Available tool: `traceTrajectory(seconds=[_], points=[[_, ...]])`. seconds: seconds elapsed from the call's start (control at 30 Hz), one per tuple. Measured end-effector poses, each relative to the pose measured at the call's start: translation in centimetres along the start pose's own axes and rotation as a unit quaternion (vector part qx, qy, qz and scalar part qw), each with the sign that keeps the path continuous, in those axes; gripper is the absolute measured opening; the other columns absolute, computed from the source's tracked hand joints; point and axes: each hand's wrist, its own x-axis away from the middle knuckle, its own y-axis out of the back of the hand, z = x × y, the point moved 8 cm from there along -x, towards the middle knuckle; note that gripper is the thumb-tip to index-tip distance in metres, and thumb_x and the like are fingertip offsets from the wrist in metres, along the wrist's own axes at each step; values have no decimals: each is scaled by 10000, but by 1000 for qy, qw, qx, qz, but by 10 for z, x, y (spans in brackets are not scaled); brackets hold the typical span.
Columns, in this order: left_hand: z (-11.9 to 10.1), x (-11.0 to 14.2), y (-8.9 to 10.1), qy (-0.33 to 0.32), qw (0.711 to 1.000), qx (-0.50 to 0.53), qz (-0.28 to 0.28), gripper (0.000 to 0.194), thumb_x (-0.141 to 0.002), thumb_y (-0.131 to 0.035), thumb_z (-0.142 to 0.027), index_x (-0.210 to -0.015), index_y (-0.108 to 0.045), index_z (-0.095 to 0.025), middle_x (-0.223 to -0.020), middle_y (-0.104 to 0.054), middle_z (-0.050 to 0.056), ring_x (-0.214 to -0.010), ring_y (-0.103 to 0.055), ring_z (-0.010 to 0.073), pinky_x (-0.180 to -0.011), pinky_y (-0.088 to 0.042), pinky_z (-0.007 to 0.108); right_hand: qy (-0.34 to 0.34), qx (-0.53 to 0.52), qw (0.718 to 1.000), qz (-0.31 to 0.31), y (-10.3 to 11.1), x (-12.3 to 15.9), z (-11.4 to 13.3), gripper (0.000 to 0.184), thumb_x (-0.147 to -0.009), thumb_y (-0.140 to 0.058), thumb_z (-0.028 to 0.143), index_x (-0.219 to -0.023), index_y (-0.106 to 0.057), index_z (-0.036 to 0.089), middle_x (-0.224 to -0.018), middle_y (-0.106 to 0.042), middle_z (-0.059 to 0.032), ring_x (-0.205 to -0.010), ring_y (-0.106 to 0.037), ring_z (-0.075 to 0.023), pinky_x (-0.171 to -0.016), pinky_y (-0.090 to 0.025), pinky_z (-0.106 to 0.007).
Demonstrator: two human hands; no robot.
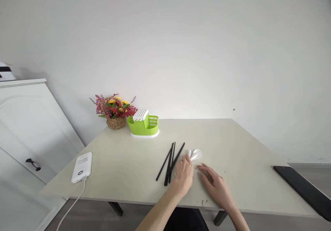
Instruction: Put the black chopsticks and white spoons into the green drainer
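My left hand (184,172) is closed over white spoons (197,153) on the table. One round bowl and part of a second white piece stick out past its fingers, while the handles are mostly hidden under the hand. Just left of it several black chopsticks (169,167) lie loosely, some crossing. My right hand (216,187) rests on the tabletop to the right of the spoons, fingers stretched out and holding nothing. Farther back stands a green caddy (141,129) with a white slatted top and white base.
A wicker basket (116,122) of artificial flowers stands left of the caddy. On the left of the table (116,176) lies a white power bank (82,167) with its cable hanging over the edge. A dark flat object (301,189) is at the right edge. A white cabinet (28,138) stands left.
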Motion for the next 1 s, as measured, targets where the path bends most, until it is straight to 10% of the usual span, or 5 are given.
traceTrajectory(seconds=[0.7,1.0], points=[[-3,0,-3,2,998,-54,-42,373,-941,-530,-88,-1303,-611,-125,-1171,-646,184,-1072,-643,315,-909,-519,417,-5,-12,1000,-6,1,1,0,399,-990,-499,508,-1223,-729,279,-1433,-666,-76,-1410,-549,-302,-1144,-483,-488],[8,-2,17,-10,996,0,-84,363,-995,-588,-444,-1194,-659,-149,-1136,-661,167,-1074,-625,331,-960,-490,485,-15,-19,1000,4,0,2,-3,417,-993,-491,528,-1243,-722,287,-1479,-630,-69,-1419,-538,-300,-1135,-486,-474]])
